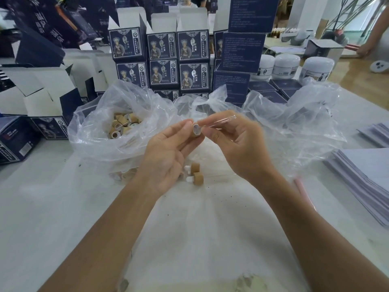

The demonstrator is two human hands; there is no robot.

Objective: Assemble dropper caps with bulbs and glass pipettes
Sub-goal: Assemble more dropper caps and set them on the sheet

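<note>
The dropper cap (pixel 196 131), a small bamboo-coloured collar, sits pinched at the fingertips of the left hand (pixel 168 153), turned so its open, pale-lined mouth faces the other hand. That turning is the point of the hold: the opening is offered square to whatever goes in. Touching that mouth is the near end of a glass pipette (pixel 219 121), pinched between thumb and forefinger of the right hand (pixel 237 144) close behind the entering end, probably so the thin glass is steadied there and does not flex or snap. Its free end slants up and away to the right of the grip. My reading is that the pipette is being seated in the cap; how far it has gone in cannot be told.

Just below the two grips, on the white tabletop (pixel 189 239), lie two finished caps (pixel 194 172) with white bulbs showing, set down close at hand as done pieces. Left of the left hand's grip, an open clear plastic bag (pixel 101 131) holds loose bamboo caps (pixel 123 124), within easy reach for the next pick. More crumpled plastic (pixel 294 123) spreads to the right. Beyond the grips stand stacked navy product boxes (pixel 162 60) and white jars (pixel 287 65); a pile of flat sheets (pixel 362 175) lies at far right.
</note>
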